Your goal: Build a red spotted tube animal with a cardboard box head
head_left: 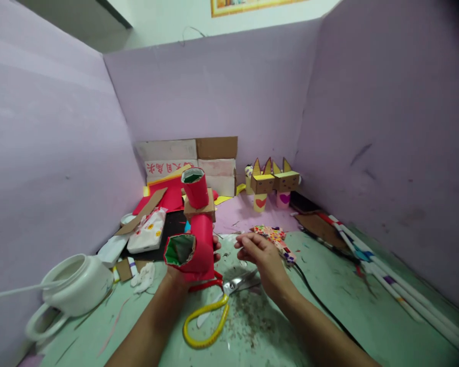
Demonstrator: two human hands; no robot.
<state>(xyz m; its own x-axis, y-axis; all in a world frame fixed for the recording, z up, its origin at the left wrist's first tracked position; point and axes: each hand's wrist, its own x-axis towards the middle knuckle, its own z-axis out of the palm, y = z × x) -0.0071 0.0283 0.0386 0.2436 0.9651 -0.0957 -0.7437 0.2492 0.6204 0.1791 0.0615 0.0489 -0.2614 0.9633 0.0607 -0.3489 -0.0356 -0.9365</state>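
Observation:
My left hand [179,279] is wrapped round a red paper-covered tube craft [202,237], whose two open tube ends are green inside, with a brown cardboard collar near its top. Some of its fingertips show at the craft's right side. Just right of the craft, my right hand [265,257] hovers with thumb and fingers drawn together; whatever is in the pinch, if anything, is too small to make out. Scissors [229,288] with red and yellow handles lie on the table below both hands. Behind the right hand rests a flower-patterned glue gun [270,233] with a black cord.
Two cardboard animal figures [262,184] stand at the back right. At left are a white teapot-like pot [76,285], a white tissue pack [148,230] and red paper sheets [168,193]. Long striped tubes [386,275] lie along the right wall. A flattened cardboard box [216,150] leans behind.

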